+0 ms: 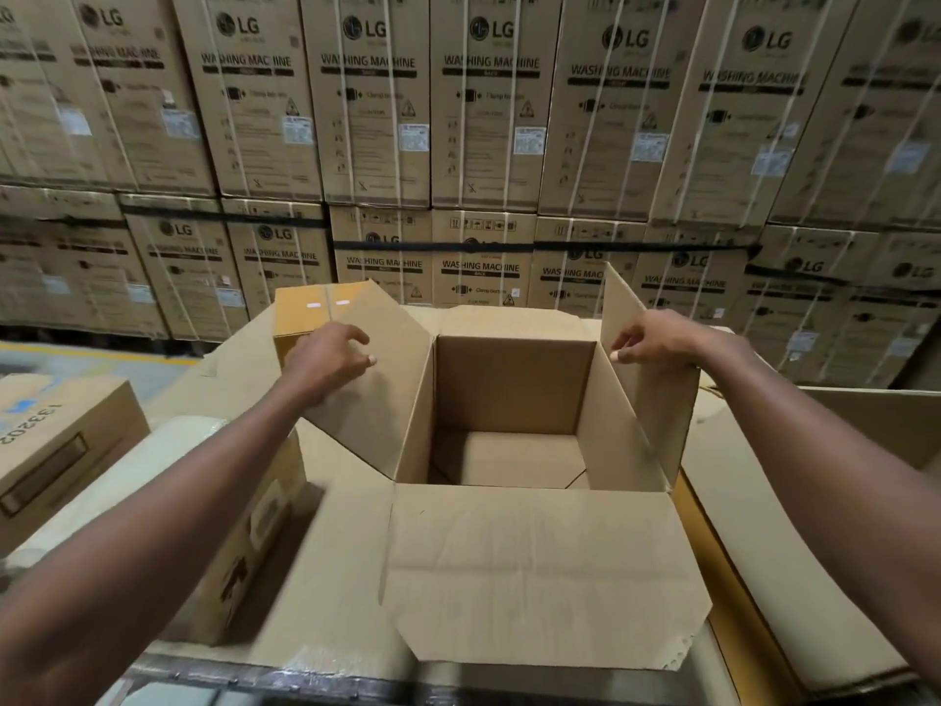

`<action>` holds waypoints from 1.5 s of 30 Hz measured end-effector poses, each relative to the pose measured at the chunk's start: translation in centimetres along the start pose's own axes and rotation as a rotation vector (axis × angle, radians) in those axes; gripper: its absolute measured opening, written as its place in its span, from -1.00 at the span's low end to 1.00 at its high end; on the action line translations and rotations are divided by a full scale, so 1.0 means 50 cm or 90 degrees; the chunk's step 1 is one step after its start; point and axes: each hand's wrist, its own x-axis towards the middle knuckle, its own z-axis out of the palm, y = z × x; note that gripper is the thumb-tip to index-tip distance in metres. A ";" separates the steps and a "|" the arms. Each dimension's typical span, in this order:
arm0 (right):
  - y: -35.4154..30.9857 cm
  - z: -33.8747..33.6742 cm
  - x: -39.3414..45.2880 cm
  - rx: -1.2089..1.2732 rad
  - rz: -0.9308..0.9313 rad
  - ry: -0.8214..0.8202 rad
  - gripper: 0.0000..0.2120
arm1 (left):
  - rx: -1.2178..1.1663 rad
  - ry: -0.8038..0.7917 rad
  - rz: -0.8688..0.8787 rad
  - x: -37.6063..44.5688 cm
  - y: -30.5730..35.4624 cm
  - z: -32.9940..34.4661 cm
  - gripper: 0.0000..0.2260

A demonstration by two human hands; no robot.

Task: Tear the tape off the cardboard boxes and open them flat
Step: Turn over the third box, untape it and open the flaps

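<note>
The open box gapes upward, its inside bare down to the floor panel. Its left flap and upright right flap wall the sides. A smaller box crowds the left; stacked washing-machine cartons block the far side.

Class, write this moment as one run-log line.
box: top open, nothing visible inside | left hand: on left flap | right hand: pinches right flap | near flap: folded out
</note>
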 end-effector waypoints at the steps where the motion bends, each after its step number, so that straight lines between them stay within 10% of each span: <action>1: 0.001 -0.001 0.002 0.006 -0.002 -0.002 -0.73 | -0.012 -0.012 0.022 0.004 0.024 -0.014 -0.62; 9: -0.019 0.002 0.012 -0.023 0.012 -0.026 -0.64 | 0.015 -0.233 0.102 0.051 0.155 -0.038 -0.64; 22: -0.048 0.014 0.002 -0.197 0.055 0.004 -0.79 | 0.085 -0.143 0.111 0.033 0.217 0.005 -0.96; 45: 0.101 -0.202 -0.133 -0.097 -0.037 0.136 -0.88 | 0.072 0.001 0.139 -0.115 0.397 -0.158 -0.92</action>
